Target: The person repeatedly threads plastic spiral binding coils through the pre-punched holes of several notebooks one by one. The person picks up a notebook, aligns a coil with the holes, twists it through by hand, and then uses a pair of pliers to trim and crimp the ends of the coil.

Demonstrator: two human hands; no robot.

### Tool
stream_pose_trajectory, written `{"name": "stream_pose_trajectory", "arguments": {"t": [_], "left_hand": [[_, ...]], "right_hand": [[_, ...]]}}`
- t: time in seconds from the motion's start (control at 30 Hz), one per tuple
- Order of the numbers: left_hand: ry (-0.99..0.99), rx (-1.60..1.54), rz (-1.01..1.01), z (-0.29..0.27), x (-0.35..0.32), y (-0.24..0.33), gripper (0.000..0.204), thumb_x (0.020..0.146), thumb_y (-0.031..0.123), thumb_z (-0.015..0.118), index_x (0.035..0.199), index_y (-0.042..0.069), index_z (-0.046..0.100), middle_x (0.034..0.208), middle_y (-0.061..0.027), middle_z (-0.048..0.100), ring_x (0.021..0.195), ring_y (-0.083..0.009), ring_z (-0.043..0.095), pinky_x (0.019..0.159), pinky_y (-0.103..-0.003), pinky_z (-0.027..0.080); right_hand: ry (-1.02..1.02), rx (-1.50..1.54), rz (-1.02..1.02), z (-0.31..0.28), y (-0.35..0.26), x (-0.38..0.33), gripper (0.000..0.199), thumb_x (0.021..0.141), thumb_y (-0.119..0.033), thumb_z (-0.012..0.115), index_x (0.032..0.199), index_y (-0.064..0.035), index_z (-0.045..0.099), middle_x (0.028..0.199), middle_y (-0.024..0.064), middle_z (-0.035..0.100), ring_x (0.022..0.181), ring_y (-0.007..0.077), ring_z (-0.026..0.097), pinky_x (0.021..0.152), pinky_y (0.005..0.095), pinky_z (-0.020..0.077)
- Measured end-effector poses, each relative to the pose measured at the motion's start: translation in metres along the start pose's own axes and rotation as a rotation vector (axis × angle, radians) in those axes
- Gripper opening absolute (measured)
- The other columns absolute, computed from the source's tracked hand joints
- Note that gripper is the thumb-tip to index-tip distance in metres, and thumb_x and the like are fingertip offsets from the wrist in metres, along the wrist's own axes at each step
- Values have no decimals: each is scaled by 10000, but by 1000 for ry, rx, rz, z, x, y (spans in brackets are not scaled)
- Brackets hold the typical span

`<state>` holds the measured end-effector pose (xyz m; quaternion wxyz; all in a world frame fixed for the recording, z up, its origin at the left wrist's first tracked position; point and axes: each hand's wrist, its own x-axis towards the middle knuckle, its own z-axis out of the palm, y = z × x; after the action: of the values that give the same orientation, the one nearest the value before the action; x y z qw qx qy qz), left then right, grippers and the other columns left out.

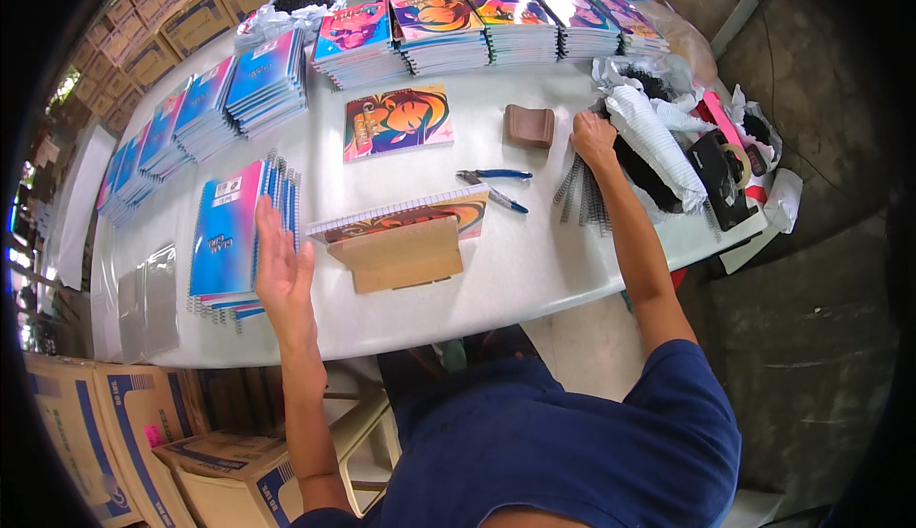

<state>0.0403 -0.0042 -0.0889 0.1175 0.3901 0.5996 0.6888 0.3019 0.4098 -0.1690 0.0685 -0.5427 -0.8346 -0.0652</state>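
My left hand (285, 266) is open, fingers stretched and together, upright at the right edge of a stack of blue-and-pink spiral notebooks (226, 227). My right hand (594, 137) is closed, its fingers curled over the far end of several dark spiral binding coils (584, 196) on the table. Between my hands, a notebook block (401, 213) with a colourful cover leans tilted on a brown cardboard stand (405, 259). Beyond it lies a loose colourful cover (396, 123). Blue-handled pliers (496, 174), a marker pen (508, 201) and a brown curved block (529, 126) lie nearby.
Stacks of colourful notebooks (439, 37) line the table's (477, 313) far side, with more stacks (205, 108) at the left. At the right are wrapped black coils (654, 151) and a tape dispenser (718, 180). Cardboard boxes (143, 442) stand below left.
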Motion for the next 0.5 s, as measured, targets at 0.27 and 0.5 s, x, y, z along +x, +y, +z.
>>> {"name": "stream_pose_trajectory", "arguments": {"t": [0.27, 0.5], "left_hand": [[-24, 83, 105, 11, -1, 11, 627, 875, -26, 562, 1452, 11, 320, 1515, -140, 309, 1423, -265, 245, 1149, -396, 178], [-245, 538, 371, 62, 17, 27, 620, 857, 86, 648, 1424, 57, 400, 1496, -140, 355, 1407, -308, 281, 1126, -445, 233]], "right_hand": [[141, 202, -32, -5, 31, 10, 163, 744, -128, 645, 841, 3, 651, 877, 212, 670, 815, 376, 659, 744, 423, 531], [-83, 771, -135, -48, 21, -12, 220, 780, -52, 617, 986, 25, 635, 775, 102, 634, 705, 150, 610, 648, 291, 493]]}}
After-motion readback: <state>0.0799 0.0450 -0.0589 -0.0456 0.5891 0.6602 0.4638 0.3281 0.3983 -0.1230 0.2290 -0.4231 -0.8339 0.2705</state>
